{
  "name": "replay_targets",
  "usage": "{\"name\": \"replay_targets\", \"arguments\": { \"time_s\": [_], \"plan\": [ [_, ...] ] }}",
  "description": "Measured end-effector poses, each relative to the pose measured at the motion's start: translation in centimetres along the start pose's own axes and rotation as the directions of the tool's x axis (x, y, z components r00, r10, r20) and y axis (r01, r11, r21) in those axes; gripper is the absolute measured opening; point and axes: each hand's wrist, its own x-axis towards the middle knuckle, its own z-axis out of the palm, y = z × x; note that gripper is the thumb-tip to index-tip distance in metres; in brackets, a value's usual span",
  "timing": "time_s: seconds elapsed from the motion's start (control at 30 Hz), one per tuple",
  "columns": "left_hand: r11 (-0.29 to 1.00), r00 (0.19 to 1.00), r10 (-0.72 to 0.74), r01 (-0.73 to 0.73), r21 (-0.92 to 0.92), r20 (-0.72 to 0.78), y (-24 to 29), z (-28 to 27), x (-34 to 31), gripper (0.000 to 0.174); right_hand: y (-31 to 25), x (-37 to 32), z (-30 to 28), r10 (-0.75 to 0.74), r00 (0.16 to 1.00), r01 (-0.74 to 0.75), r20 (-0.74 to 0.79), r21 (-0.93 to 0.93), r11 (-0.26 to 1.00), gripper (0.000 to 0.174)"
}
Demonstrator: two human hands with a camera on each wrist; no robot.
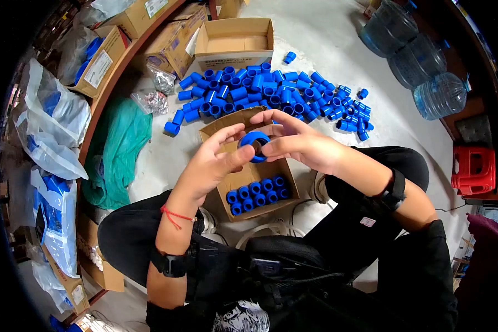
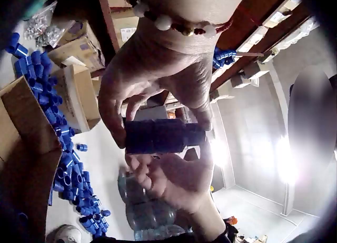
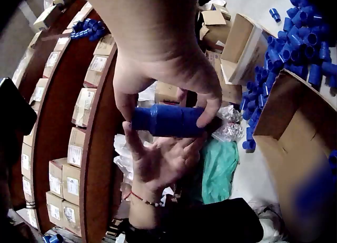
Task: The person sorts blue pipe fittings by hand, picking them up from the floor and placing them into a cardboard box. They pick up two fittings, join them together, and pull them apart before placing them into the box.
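Observation:
Both hands hold one blue plastic pipe fitting (image 3: 176, 121) between them, a stepped tube with one narrower end, raised over an open cardboard box (image 1: 242, 178). My left hand (image 1: 209, 166) pinches it between thumb and fingers. From the other side my right hand (image 1: 307, 148) grips it, the thumb at the narrower end and fingers at the wider one in the right wrist view. Seen from the head, the open end of the tube faces up toward me. Inside the box, several blue fittings (image 1: 255, 188) stand in rows at the near end.
Beyond the box a wide heap of blue fittings (image 1: 239, 93) covers the floor. Behind it stands another open carton (image 1: 232, 60). Loaded shelves and a green plastic bag (image 1: 116, 157) line the left. Large water bottles (image 1: 420, 61) and a red jerrycan (image 1: 473, 170) are on the right.

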Motion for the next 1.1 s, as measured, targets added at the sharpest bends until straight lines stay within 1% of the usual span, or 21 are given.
{"name": "replay_targets", "arguments": {
  "time_s": [0.03,0.07,0.13,0.23,0.27,0.4,0.43,0.47,0.5,0.53,0.57,0.63,0.7,0.73,0.83,0.87,0.9,0.97,1.0,1.1],
  "plan": [
    [0.999,0.999,-0.034,0.034,-0.034,0.015,-0.3,-0.2,0.0,0.073,0.1,0.1,0.0,-0.007,1.000,0.007,0.010,-0.033,0.999,0.052],
    [0.999,0.999,-0.029,0.030,-0.020,0.015,-0.5,-0.3,0.0,0.070,0.3,0.3,0.0,-0.013,1.000,0.014,0.020,-0.067,0.998,0.053],
    [1.000,1.000,-0.022,0.022,0.008,0.014,-1.0,-0.3,0.0,0.066,0.8,0.6,0.0,0.002,1.000,0.000,0.025,-0.077,0.997,0.054],
    [0.997,0.996,-0.067,0.066,-0.028,-0.053,-1.8,-0.4,-0.1,0.068,2.2,1.3,-0.3,0.050,0.998,-0.048,0.029,-0.083,0.995,0.054],
    [0.997,0.996,-0.077,0.077,-0.017,-0.051,-2.5,-0.6,0.1,0.068,2.8,1.7,-0.4,0.070,0.997,-0.067,0.031,-0.085,0.994,0.054],
    [0.990,0.990,-0.133,0.134,0.045,-0.039,-6.5,-2.3,2.1,0.068,6.1,4.1,-2.5,0.216,0.974,-0.215,0.069,-0.027,0.976,0.054],
    [0.986,0.987,-0.156,0.158,0.060,-0.035,-7.6,-2.9,2.6,0.068,6.8,4.9,-2.9,0.232,0.969,-0.230,0.086,-0.027,0.973,0.054],
    [0.989,0.989,-0.140,0.143,0.046,-0.050,-8.6,-3.4,3.2,0.068,7.5,5.8,-3.2,0.248,0.963,-0.247,0.104,-0.028,0.969,0.054],
    [0.986,0.985,-0.162,0.164,0.032,-0.056,-10.0,-4.2,4.1,0.064,8.4,6.8,-3.5,0.266,0.956,-0.264,0.122,-0.029,0.964,0.054],
    [0.983,0.981,-0.183,0.185,0.017,-0.061,-11.0,-5.0,4.9,0.061,9.6,7.9,-3.9,0.226,0.967,-0.228,0.120,0.008,0.974,0.054],
    [0.979,0.977,-0.204,0.205,0.001,-0.063,-12.2,-5.9,5.5,0.057,10.9,8.9,-4.4,0.228,0.967,-0.231,0.116,0.019,0.973,0.054],
    [0.965,0.963,-0.260,0.261,-0.001,-0.071,-12.6,-6.3,5.4,0.058,13.3,10.4,-5.1,0.237,0.966,-0.242,0.103,0.043,0.969,0.054],
    [0.941,0.938,-0.335,0.337,0.014,-0.094,-13.7,-6.9,5.5,0.059,16.5,11.8,-5.6,0.233,0.968,-0.243,0.096,0.123,0.962,0.062],
    [0.925,0.925,-0.350,0.366,0.102,-0.145,-14.1,-7.3,5.4,0.057,17.7,12.3,-5.7,0.258,0.961,-0.270,0.096,0.141,0.953,0.064],
    [0.919,0.908,-0.350,0.380,0.101,-0.231,-16.5,-9.1,5.9,0.054,20.0,12.7,-5.3,0.350,0.932,-0.361,0.095,0.150,0.920,0.067],
    [0.923,0.909,-0.287,0.347,0.166,-0.301,-17.3,-9.7,6.1,0.044,20.4,12.7,-5.2,0.382,0.918,-0.395,0.109,0.159,0.905,0.067],
    [0.933,0.903,-0.227,0.309,0.183,-0.366,-18.0,-10.3,6.1,0.041,20.7,12.8,-5.1,0.414,0.902,-0.429,0.122,0.168,0.887,0.067],
    [0.944,0.870,-0.092,0.230,0.235,-0.484,-19.1,-11.4,6.2,0.035,21.5,13.5,-4.9,0.452,0.887,-0.459,0.088,0.086,0.884,0.065],
    [0.890,0.804,0.056,0.228,0.394,-0.592,-21.1,-12.3,6.5,0.029,21.9,13.9,-4.9,0.468,0.881,-0.471,0.070,0.045,0.881,0.064],
    [0.774,0.768,-0.039,0.428,0.467,-0.639,-21.9,-12.7,5.3,0.033,23.2,15.2,-4.6,0.366,0.930,-0.360,0.034,-0.119,0.925,0.062]
  ]
}}
